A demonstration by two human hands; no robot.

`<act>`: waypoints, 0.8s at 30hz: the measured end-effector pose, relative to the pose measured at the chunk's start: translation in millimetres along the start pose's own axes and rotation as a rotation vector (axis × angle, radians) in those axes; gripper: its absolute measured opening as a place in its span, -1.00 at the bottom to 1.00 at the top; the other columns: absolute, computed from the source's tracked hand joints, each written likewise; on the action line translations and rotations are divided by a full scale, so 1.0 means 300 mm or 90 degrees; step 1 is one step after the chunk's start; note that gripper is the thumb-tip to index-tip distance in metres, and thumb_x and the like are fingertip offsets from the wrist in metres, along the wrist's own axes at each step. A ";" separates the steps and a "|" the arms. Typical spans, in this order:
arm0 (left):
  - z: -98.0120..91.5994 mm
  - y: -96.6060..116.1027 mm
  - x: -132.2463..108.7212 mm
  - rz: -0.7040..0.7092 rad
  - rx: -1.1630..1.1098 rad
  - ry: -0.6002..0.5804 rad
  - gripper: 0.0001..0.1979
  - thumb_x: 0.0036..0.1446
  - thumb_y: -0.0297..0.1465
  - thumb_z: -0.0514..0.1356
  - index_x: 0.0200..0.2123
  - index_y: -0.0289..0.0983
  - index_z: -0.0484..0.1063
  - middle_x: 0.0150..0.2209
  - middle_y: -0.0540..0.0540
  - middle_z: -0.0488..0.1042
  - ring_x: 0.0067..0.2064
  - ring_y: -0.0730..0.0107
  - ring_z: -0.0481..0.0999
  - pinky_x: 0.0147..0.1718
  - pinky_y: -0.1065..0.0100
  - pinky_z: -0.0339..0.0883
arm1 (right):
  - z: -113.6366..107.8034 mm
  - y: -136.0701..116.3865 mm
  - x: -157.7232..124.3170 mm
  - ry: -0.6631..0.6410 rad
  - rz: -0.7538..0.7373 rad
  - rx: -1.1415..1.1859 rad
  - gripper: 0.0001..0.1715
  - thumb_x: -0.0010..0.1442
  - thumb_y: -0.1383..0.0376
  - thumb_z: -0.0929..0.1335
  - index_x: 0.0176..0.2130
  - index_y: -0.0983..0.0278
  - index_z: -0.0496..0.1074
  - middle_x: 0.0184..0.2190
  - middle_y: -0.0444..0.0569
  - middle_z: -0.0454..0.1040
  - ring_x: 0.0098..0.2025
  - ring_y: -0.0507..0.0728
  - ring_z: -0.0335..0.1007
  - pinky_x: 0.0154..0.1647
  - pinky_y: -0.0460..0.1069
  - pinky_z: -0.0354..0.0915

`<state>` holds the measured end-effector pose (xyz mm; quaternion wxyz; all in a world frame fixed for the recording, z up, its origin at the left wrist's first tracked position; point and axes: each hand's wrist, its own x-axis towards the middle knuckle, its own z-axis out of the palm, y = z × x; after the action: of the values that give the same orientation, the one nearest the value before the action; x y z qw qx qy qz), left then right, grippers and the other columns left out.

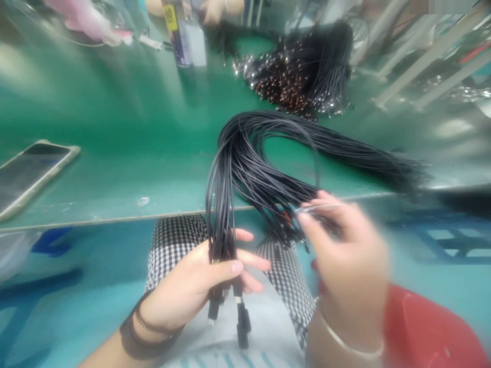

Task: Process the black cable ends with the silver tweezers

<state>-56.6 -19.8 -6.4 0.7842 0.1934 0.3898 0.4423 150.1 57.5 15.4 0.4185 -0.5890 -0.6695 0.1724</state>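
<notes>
A long bundle of thin black cables point(245, 148) arches over the table edge, its far part lying to the right on the green table. My left hand point(215, 271) holds one group of cable ends, thumb across them, with black connectors point(242, 324) hanging below. My right hand point(345, 240), blurred, is closed at the fingertips by the other hanging group of cable ends; a thin, pale strip or cable shows between thumb and fingers, too blurred to identify.
A phone point(34, 166) lies on the green table point(115, 153) at the left. Further back stand a dark container with a yellow label point(176, 36) and a cable pile point(307, 71). Another person's hand point(213, 10) is at the far side. Metal bars are at the upper right.
</notes>
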 end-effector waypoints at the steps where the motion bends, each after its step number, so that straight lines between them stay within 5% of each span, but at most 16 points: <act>1: 0.004 -0.003 0.004 -0.008 0.023 0.020 -0.69 0.19 -0.41 0.30 -0.01 -0.29 0.39 -0.14 -0.30 0.66 -0.26 0.16 0.69 -0.28 0.27 0.54 | 0.018 -0.016 -0.020 -0.069 -0.038 -0.026 -0.94 0.14 0.27 0.45 -0.31 0.18 0.51 -0.22 -0.02 0.63 0.08 0.38 0.47 0.32 0.50 -0.14; 4: 0.020 -0.016 0.014 -0.009 0.082 0.073 -0.76 0.19 -0.33 0.31 -0.14 -0.30 0.40 -0.15 -0.30 0.66 -0.23 0.15 0.68 -0.21 0.20 0.54 | 0.072 -0.057 -0.062 -0.108 -0.073 -0.030 -0.92 0.13 0.31 0.45 -0.29 0.18 0.50 -0.21 -0.03 0.63 0.09 0.36 0.46 0.35 0.51 -0.29; 7: 0.030 -0.026 0.018 0.013 0.118 0.089 -0.76 0.20 -0.29 0.30 -0.17 -0.34 0.45 -0.14 -0.31 0.65 -0.24 0.19 0.66 -0.20 0.23 0.53 | 0.100 -0.084 -0.075 -0.097 0.058 0.251 -0.83 0.20 0.29 0.41 -0.15 0.17 0.47 -0.09 -0.01 0.61 0.04 0.25 0.51 0.23 0.32 0.23; 9: 0.028 -0.028 0.018 0.032 0.132 0.087 -0.75 0.18 -0.30 0.31 -0.15 -0.34 0.48 -0.19 -0.26 0.67 -0.27 0.23 0.65 -0.26 0.28 0.52 | 0.109 -0.100 -0.076 -0.235 0.170 0.421 -0.84 0.19 0.30 0.42 -0.17 0.18 0.47 -0.14 -0.03 0.61 -0.06 0.18 0.56 0.00 0.13 0.45; 12: 0.017 -0.030 0.016 0.050 0.163 0.098 -0.79 0.14 -0.31 0.35 -0.23 -0.33 0.52 -0.32 -0.18 0.67 -0.35 0.31 0.62 -0.34 0.37 0.48 | 0.124 -0.118 -0.074 -0.402 0.279 0.511 -0.87 0.15 0.31 0.44 -0.23 0.20 0.47 -0.24 -0.08 0.62 -0.23 0.12 0.58 -0.26 -0.02 0.50; 20: 0.011 -0.048 0.034 0.011 0.032 0.019 -0.76 0.00 -0.37 0.44 -0.26 -0.34 0.57 -0.33 -0.20 0.66 -0.35 0.28 0.63 -0.39 0.41 0.46 | 0.182 -0.129 -0.073 -0.164 0.188 0.490 -0.87 0.21 0.36 0.42 -0.18 0.23 0.47 -0.19 -0.05 0.62 -0.11 0.10 0.57 -0.01 0.01 0.48; 24: 0.023 -0.067 0.050 0.017 0.068 0.042 -0.80 -0.02 -0.40 0.43 -0.29 -0.33 0.60 -0.47 -0.09 0.62 -0.48 0.43 0.54 -0.52 0.51 0.37 | 0.204 -0.133 -0.083 -0.185 0.208 0.551 -0.81 0.17 0.38 0.45 -0.17 0.20 0.48 -0.19 -0.09 0.64 -0.11 0.07 0.60 -0.02 -0.05 0.50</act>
<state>-35.5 -17.7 -21.8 0.7537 0.2256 0.4358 0.4371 76.4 40.4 -0.7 0.4948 -0.4285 -0.4866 0.5786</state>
